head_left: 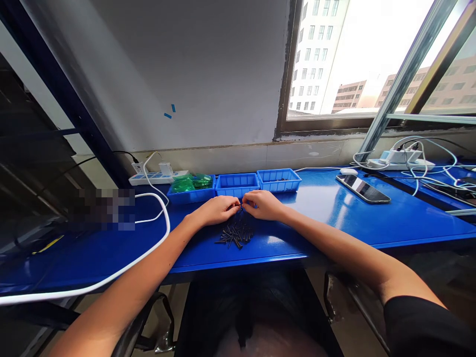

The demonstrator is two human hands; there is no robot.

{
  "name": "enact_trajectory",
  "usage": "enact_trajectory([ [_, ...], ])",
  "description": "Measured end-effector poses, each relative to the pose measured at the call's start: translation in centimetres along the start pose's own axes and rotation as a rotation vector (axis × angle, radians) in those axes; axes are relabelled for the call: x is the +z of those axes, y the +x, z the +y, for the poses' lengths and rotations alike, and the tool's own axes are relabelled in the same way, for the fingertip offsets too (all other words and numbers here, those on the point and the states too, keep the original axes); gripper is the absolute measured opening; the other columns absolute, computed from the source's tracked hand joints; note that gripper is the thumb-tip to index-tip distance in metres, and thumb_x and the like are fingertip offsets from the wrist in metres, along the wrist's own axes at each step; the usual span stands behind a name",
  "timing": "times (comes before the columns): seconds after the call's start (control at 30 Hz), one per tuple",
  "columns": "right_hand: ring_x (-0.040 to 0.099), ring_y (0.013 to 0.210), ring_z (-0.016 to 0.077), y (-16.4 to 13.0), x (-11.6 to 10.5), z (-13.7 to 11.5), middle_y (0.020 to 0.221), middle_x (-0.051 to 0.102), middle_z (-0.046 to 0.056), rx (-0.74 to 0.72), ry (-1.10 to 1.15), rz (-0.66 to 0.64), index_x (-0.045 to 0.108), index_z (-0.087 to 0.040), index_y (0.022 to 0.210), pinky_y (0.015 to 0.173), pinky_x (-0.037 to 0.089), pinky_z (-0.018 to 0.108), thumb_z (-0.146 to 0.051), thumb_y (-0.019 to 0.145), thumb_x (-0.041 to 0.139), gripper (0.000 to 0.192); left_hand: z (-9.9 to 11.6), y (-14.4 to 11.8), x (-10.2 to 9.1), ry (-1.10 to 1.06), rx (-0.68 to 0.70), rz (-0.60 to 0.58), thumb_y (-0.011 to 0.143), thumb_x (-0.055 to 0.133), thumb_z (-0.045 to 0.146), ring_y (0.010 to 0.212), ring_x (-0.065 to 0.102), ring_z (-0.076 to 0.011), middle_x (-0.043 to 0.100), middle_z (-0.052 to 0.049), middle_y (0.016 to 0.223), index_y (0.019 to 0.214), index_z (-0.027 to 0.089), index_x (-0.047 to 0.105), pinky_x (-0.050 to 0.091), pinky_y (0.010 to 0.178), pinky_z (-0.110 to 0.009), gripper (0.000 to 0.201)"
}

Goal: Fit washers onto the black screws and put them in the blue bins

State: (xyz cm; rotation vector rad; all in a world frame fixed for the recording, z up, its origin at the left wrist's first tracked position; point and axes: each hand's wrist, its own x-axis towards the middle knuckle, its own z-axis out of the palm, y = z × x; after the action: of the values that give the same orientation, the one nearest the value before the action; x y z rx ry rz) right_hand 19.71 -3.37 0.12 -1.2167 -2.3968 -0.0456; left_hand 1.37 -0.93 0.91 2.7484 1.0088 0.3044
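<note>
Over the blue table, my left hand [220,208] and my right hand [265,205] meet with their fingertips almost touching. Both are closed in a pinch. A tiny dark bit shows between the fingertips, too small to name. Just below the hands lies a loose pile of dark screws [235,235], pointing in many directions. Right behind my fingers stands the middle blue bin [238,191]. Beside it, the right blue bin [279,186] has a few small dark pieces inside. Green plastic packets [189,183] fill the left blue bin [191,198].
A phone [363,189] lies on the blue table [320,218] at the right. Power strips [158,177] with plugs sit along the wall, and tangled cables [442,168] spread at the far right. A thick white cable [163,233] loops across the left side, near my left forearm.
</note>
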Motion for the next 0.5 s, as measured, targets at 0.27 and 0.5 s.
enact_trajectory([
  [0.27,0.05,0.063,0.0114,-0.06,-0.02,-0.07,0.068,0.06,0.001,0.016,-0.009,-0.01,0.063,-0.016,0.079,0.061,0.032,0.022,-0.018,0.079,0.054,0.01,-0.03,0.02,-0.05,0.019,-0.005,-0.003,0.086,0.041,0.028,0.065,0.054,-0.0154,0.063,-0.002,0.076,0.087,0.017,0.059,0.037,0.059,-0.025,0.022],
  [0.5,0.049,0.062,0.0107,-0.02,0.06,0.01,0.067,0.06,0.0,0.003,-0.016,-0.012,0.063,-0.016,0.079,0.06,0.031,0.021,-0.018,0.08,0.054,0.01,-0.21,0.11,0.05,0.043,0.01,0.001,0.085,0.04,0.028,0.065,0.053,-0.015,0.062,-0.003,0.074,0.079,0.017,0.057,0.037,0.059,-0.025,0.021],
])
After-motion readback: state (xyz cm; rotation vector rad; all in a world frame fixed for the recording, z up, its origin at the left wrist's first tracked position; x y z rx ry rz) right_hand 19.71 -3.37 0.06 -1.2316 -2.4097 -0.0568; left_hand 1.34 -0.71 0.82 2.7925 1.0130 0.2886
